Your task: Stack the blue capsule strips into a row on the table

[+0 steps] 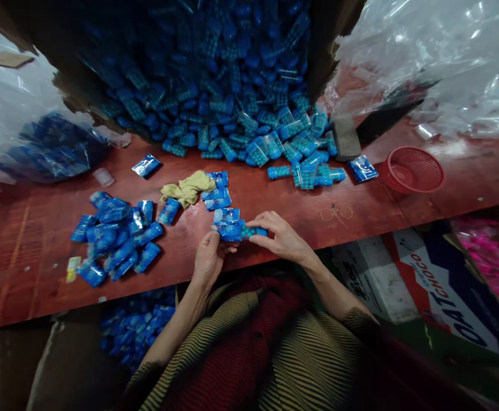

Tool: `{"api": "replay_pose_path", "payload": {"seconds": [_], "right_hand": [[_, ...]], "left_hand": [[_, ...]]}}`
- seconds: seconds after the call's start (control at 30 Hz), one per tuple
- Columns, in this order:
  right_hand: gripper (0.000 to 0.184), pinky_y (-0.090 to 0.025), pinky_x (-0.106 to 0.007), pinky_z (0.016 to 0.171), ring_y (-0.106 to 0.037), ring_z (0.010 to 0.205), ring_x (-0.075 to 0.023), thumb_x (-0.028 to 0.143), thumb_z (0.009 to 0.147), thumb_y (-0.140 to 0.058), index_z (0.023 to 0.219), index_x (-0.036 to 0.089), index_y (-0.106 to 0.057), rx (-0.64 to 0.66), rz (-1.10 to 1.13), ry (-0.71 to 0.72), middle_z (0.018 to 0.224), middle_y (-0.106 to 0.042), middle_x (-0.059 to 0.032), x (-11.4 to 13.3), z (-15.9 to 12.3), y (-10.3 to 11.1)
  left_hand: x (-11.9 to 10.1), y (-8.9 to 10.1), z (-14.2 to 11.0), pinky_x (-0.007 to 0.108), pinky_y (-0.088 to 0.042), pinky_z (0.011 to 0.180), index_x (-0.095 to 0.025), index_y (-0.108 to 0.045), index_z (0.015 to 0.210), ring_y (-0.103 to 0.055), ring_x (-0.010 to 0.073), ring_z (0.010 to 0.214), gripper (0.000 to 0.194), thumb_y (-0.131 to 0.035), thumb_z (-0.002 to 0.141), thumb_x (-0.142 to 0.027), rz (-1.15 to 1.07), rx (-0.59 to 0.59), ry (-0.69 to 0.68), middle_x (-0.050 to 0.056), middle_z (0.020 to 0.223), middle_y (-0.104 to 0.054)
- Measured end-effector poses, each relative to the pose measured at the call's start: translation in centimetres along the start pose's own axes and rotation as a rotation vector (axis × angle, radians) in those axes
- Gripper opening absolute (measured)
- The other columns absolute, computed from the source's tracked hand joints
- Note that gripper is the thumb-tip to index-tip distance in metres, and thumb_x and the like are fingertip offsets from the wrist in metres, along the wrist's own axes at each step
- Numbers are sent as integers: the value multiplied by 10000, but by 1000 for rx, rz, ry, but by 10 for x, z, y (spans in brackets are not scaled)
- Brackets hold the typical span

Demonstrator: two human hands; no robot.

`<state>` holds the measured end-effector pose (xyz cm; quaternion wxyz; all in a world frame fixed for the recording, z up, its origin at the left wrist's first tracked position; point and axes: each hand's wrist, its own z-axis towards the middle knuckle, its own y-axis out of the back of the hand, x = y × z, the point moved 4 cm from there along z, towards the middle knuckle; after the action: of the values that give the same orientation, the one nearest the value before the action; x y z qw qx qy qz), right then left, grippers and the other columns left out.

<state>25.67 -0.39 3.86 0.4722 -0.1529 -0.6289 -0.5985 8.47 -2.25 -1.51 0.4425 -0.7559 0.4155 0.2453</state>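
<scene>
Holding a blue wrapper (229, 230) in my left hand (209, 256), I pinch a ball-filled bottle (248, 232) with my right hand (282, 236).

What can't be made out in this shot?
All in the head view:
Held blue packet: fine print too small and blurred.
Held bottle: left end hidden by that packet.
Bottle pile: far end dark, cut off by the top edge.
Blue items below: partly hidden by the table and left forearm.
</scene>
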Motion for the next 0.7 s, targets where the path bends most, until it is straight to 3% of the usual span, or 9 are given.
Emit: {"api": "replay_pose_path", "payload": {"seconds": [0.17,0.27,0.4,0.5,0.6,0.7], "right_hand": [[292,-471,-364,873,-529,1006,-216,319,877,-542,1135,220,-634,-107,-142,-32,1088,-570,-99,-3,-9,-30],[311,-476,-357,905,-517,1102,-219,295,891,-516,1184,239,-605,-105,-89,-62,1177,-533,-101,-4,-13,-45],[304,-431,-353,980,-518,1121,-180,259,915,-466,1185,218,-599,-53,271,-18,1153,-533,-89,-2,-9,-41],[289,-439,-336,955,-529,1093,-164,229,888,-491,1149,233,-614,-5,580,-108,1146,-552,-62,-5,-2,-34],[406,-497,-285,809,-564,925,-138,256,793,-609,1196,248,-565,26,870,-255,1093,-565,-39,-11,1,-36],[563,-501,-256,754,-550,804,-101,240,706,-689,1242,267,-518,97,1013,-294,1072,-551,-21,-12,4,-39]], "left_hand": [[8,-6,-2,216,-531,554,-149,-613,851,-676,146,646,290,-746,681,-342,-68,-50,143,30,761,-708],[10,-7,-2,220,-544,603,-150,-616,842,-675,135,685,187,-721,718,-243,-138,-44,211,26,797,-711],[6,-5,-3,236,-554,616,-143,-630,835,-676,140,701,71,-652,768,-147,-168,-48,284,26,787,-713],[2,-5,-4,258,-557,605,-146,-633,839,-676,151,683,45,-605,805,-150,-160,-31,329,28,774,-710],[-3,-9,-5,252,-542,574,-149,-638,866,-665,149,673,76,-615,794,-160,-146,75,331,35,813,-705],[-8,-11,-5,254,-526,568,-127,-647,870,-650,156,669,132,-667,742,-153,-111,199,309,56,806,-694]]}}
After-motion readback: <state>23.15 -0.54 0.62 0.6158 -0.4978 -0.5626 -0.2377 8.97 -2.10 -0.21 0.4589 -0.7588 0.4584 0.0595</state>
